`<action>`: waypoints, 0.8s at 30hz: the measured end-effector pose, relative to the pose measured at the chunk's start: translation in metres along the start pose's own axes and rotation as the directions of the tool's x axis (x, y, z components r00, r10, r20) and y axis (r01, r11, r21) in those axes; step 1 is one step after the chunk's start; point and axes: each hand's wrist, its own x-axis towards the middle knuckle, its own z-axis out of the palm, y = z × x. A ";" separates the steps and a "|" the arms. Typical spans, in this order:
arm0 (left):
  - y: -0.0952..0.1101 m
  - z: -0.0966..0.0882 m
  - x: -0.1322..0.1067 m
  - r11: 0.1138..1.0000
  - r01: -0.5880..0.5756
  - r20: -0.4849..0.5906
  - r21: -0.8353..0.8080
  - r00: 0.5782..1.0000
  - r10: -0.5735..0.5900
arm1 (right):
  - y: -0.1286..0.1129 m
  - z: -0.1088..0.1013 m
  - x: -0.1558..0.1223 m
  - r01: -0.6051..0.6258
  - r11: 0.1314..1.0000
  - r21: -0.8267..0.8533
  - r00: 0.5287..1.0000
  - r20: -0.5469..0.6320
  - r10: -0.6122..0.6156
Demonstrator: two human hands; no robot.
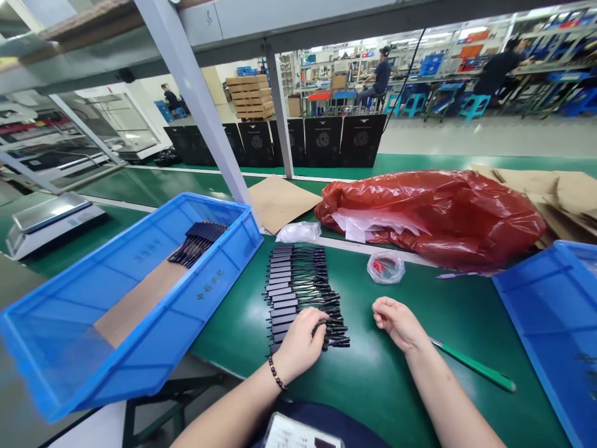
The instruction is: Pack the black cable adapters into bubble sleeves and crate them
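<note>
A long row of black cables with flat rectangular modules (pixel 283 295) lies side by side on the green bench. My left hand (pixel 301 342) is over the near end of this row, its fingers bent down around the cable ends; the fingertips are partly hidden. To the right of the row, my right hand (pixel 396 320) is held a little above the bench, fingers curled together with the thumb. Whatever may be between them is too small or hidden to make out. A clear plastic bag with small red pieces (pixel 385 267) lies just beyond it.
At left stands a blue crate (pixel 224 274) with more black cables on cardboard; another blue crate (pixel 536 305) is at right. A green-handled tool (pixel 485 367) lies by my right forearm. Behind are a red plastic bag (pixel 443 211), a scale (pixel 53 221) and a metal post (pixel 196 93).
</note>
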 end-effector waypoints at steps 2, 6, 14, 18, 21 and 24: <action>-0.003 0.002 0.000 0.996 -0.049 0.017 0.078 0.999 0.048 | 0.000 0.001 -0.007 -0.007 0.998 0.063 1.000 0.024 0.005; -0.006 0.012 -0.003 0.942 -0.181 0.175 0.284 0.975 0.135 | 0.007 0.000 -0.016 -0.061 0.984 0.170 0.998 0.045 0.055; -0.005 0.018 -0.001 0.853 -0.207 0.274 0.478 0.958 0.079 | 0.023 -0.006 -0.020 -0.162 0.973 0.162 0.985 0.087 0.150; -0.006 0.021 -0.001 0.821 -0.260 0.327 0.509 0.940 0.095 | 0.026 -0.004 -0.018 -0.165 0.970 0.178 0.983 0.111 0.147; -0.006 0.022 -0.001 0.804 -0.294 0.366 0.516 0.925 0.104 | 0.026 -0.004 -0.017 -0.165 0.961 0.224 0.981 0.134 0.137; -0.007 0.022 -0.001 0.802 -0.314 0.380 0.507 0.917 0.119 | 0.027 -0.005 -0.015 -0.158 0.958 0.239 0.980 0.153 0.123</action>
